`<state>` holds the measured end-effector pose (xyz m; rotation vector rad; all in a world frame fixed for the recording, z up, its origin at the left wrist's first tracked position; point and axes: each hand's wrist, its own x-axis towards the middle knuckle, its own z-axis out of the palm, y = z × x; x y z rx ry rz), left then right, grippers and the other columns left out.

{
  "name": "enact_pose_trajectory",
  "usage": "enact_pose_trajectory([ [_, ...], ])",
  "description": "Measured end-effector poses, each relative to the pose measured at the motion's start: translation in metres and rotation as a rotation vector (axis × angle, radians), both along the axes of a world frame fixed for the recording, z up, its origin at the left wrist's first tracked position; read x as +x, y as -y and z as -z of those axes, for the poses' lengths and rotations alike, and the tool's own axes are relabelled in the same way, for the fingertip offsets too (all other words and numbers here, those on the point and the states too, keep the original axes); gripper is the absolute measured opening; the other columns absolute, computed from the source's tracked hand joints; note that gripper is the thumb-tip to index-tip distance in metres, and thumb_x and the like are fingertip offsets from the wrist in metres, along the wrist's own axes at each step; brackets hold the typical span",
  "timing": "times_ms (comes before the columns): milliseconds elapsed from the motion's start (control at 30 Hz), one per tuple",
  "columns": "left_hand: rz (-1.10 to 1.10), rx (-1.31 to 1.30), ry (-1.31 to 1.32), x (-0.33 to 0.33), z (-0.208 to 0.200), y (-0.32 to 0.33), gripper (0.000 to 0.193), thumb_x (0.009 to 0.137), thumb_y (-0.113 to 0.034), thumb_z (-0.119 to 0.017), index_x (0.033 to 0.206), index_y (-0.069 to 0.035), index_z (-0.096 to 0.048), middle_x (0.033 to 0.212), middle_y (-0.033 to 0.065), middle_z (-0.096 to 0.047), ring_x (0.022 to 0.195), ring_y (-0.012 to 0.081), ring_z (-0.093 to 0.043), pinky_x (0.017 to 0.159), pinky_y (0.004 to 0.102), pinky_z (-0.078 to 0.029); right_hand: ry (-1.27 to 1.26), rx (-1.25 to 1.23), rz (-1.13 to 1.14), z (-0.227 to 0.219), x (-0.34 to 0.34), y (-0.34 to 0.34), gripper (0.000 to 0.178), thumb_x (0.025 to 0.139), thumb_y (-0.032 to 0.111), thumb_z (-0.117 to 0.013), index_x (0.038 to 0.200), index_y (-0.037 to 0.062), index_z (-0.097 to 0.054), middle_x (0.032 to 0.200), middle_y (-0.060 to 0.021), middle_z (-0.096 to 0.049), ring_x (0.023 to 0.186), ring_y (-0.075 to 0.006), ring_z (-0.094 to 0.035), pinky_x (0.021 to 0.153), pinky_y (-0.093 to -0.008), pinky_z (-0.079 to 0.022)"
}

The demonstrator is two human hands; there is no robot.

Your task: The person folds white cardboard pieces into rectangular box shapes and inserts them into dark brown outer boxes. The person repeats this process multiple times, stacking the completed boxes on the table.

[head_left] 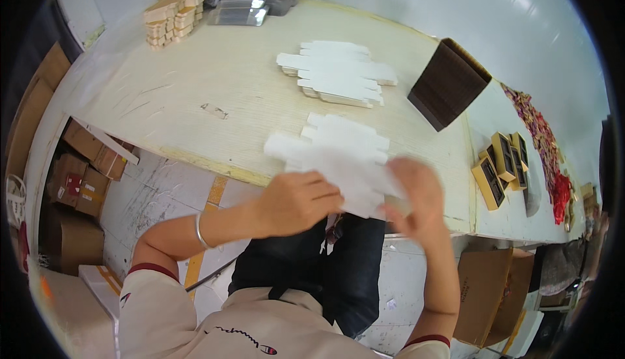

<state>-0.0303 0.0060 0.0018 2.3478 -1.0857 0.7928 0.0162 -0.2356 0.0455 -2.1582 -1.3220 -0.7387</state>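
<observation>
At the far left, under the tabletop [156, 98], some brown boxes [71, 232] are standing on the floor. On its back left part there is a pile of cream pieces [172, 15], and just beside it lie grey plastic packs [237, 13]. The left hand [296, 203], with a bracelet [200, 231] on its wrist, has curled fingers and grasps the near edge of a white card [345, 167]. This card is blurred; it is above the near white stack [351, 131], at the front edge of the tabletop. Behind is the far white stack [335, 69], of the same notched shape. The right hand [416, 193] is at the right end of the card, thumb apart from fingers; it is too blurred, so I cannot tell if it grips. Further right stands a dark brown block [449, 85], then a group of gold boxes [487, 183], and last a colourful pile [534, 121] along the wall.
</observation>
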Motion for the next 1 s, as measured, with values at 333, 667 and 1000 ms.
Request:
enact_pose_trajectory([
  [333,-0.289,-0.22,-0.336,0.012,0.001,0.003,0.026,0.081,-0.025,-0.072,0.101,-0.009,-0.066,0.079,0.0048,-0.067,0.075,0.0258,-0.062,0.067,0.0354,-0.047,-0.525,0.176,0.101,0.06,-0.012,-0.026,0.033,0.075,-0.001,-0.07,0.107,0.0037,-0.063,0.078,-0.0122,-0.055,0.073,-0.0281,-0.053,0.064,-0.0375,-0.043],
  [667,-0.361,-0.333,-0.524,0.026,0.01,-0.01,0.019,0.081,-0.017,-0.07,0.097,-0.011,-0.063,0.075,0.0002,-0.059,0.068,0.0211,-0.053,0.066,0.0345,-0.038,-1.08,0.666,0.189,0.047,-0.016,-0.016,0.016,0.073,0.0,-0.067,0.088,-0.0068,-0.066,0.078,-0.0111,-0.062,0.071,-0.0196,-0.055,0.062,-0.0278,-0.043],
  [1000,-0.357,-0.269,-0.547,0.022,0.011,-0.014,0.022,0.079,-0.019,-0.073,0.098,-0.013,-0.066,0.074,-0.0046,-0.059,0.068,0.0174,-0.051,0.067,0.0313,-0.037,-0.901,0.497,0.193,0.048,-0.011,-0.02,0.026,0.068,-0.011,-0.066,0.092,-0.0029,-0.067,0.067,-0.0095,-0.06,0.057,-0.0227,-0.053,0.055,-0.0313,-0.042],
])
